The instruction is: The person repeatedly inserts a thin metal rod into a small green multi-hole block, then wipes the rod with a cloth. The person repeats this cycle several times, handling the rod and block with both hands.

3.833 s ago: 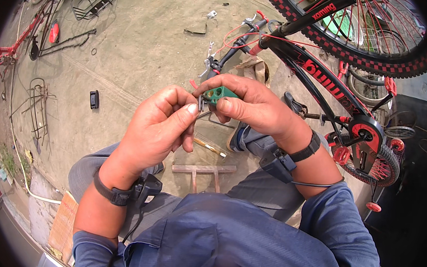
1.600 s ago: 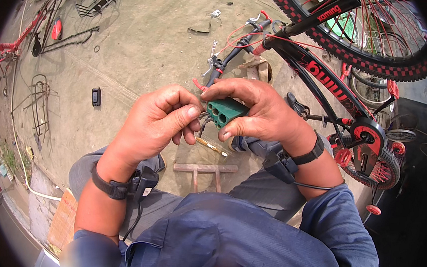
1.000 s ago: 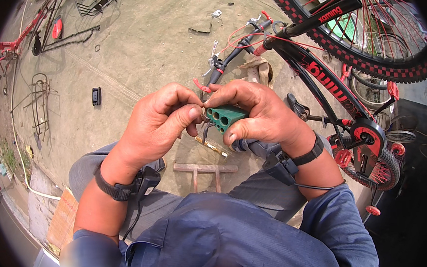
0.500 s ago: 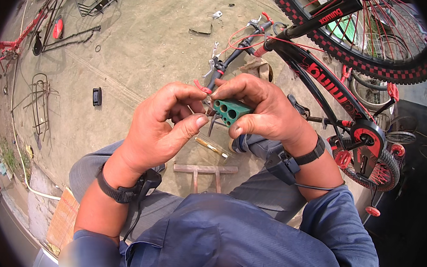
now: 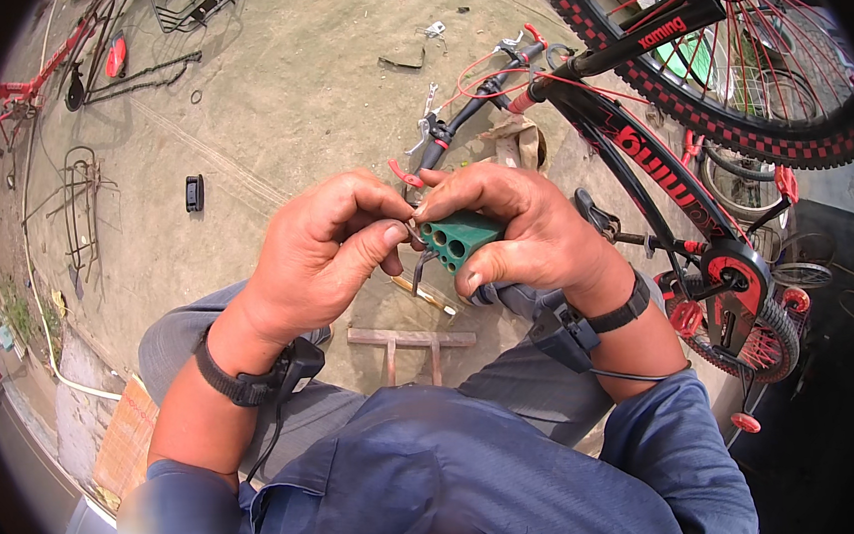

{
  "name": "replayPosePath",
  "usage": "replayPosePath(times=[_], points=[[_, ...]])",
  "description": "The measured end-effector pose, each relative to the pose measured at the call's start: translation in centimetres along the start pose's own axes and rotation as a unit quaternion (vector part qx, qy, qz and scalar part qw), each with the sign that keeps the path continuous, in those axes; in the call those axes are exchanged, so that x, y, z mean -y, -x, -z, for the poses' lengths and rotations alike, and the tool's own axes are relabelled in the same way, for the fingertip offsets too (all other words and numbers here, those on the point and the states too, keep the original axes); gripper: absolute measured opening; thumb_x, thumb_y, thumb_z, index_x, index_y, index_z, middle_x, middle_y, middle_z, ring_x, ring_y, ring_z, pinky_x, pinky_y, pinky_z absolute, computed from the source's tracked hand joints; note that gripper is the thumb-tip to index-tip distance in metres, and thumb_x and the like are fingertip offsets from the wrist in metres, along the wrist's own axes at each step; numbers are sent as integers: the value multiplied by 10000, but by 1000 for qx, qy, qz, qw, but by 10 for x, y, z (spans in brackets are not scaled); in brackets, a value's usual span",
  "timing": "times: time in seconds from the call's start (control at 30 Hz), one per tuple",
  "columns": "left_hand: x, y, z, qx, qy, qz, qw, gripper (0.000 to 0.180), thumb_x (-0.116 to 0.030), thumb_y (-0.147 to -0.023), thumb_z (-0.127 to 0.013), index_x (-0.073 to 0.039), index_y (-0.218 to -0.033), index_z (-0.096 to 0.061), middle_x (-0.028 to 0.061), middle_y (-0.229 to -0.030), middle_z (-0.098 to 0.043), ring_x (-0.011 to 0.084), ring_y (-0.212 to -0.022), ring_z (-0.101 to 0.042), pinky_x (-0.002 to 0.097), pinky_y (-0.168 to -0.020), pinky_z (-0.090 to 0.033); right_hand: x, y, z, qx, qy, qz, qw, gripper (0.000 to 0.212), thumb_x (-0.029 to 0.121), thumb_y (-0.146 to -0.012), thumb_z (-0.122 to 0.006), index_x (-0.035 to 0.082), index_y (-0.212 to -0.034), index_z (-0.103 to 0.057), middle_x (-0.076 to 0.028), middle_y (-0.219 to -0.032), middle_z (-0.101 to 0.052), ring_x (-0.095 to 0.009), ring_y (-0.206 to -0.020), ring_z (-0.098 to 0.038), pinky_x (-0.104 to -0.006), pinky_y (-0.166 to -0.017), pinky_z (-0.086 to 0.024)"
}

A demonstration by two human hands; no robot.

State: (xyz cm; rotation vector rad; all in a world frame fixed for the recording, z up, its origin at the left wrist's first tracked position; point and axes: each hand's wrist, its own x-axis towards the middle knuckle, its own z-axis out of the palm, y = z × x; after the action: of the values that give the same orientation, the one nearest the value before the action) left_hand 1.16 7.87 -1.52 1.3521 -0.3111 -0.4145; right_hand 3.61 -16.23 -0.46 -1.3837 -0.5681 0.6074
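My right hand [image 5: 514,225] holds a green hex key holder [image 5: 465,239], a block with several round holes of different sizes facing left. My left hand [image 5: 330,244] has its thumb and fingertips pinched at the block's left end, on a thin metal hex key that is mostly hidden by the fingers. Below the holes hangs a dark bent rod [image 5: 420,271], which looks like another hex key. The fingertips of both hands nearly meet.
At the right a black and red bicycle [image 5: 650,169] stands upside down, its handlebar [image 5: 470,108] on the ground. Between my legs are a yellowish tool [image 5: 419,294] and a wooden stool [image 5: 413,338]. A black object [image 5: 195,193] and metal racks [image 5: 86,208] lie to the left.
My left fingers have moved down and right, from apart to pinched against the left end of the holder. My right fingertips have come down and in, and the holder has tilted slightly.
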Motion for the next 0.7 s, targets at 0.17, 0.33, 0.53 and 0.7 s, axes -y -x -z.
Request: replayPosePath(times=[0.17,0.33,0.53,0.7], points=[[-2,3,5,23,35,53,998,88,-73,-1003,-601,0,-1053,-593,59,-921,-615,108,-743,-644,221,-588,-490,0,-2,1,11,67,45,997,468,149,-775,-856,20,-1174,-648,-63,-1049,-695,-179,-985,-639,-328,-966,-449],[-3,4,8,29,48,107,993,101,-79,-1002,-605,-10,-1073,-627,52,-922,-676,94,-759,-657,208,-593,-486,0,0,2,11,64,21,998,469,158,-770,-857,23,-1170,-654,-65,-1045,-691,-183,-984,-634,-337,-979,-439],[2,3,-2,-9,3,-12,1000,87,-33,-991,-600,-6,-1073,-587,73,-942,-586,114,-741,-625,231,-604,-487,1,1,3,-7,33,1,999,470,134,-762,-860,14,-1166,-653,-62,-1041,-679,-171,-992,-606,-323,-948,-442],[2,0,2,-5,-134,-79,988,117,35,-937,-637,-14,-1039,-608,81,-931,-591,126,-748,-613,247,-625,-486,1,1,1,-13,-8,-25,1000,480,121,-759,-863,7,-1172,-646,-52,-1044,-653,-164,-1000,-580,-316,-931,-437]])
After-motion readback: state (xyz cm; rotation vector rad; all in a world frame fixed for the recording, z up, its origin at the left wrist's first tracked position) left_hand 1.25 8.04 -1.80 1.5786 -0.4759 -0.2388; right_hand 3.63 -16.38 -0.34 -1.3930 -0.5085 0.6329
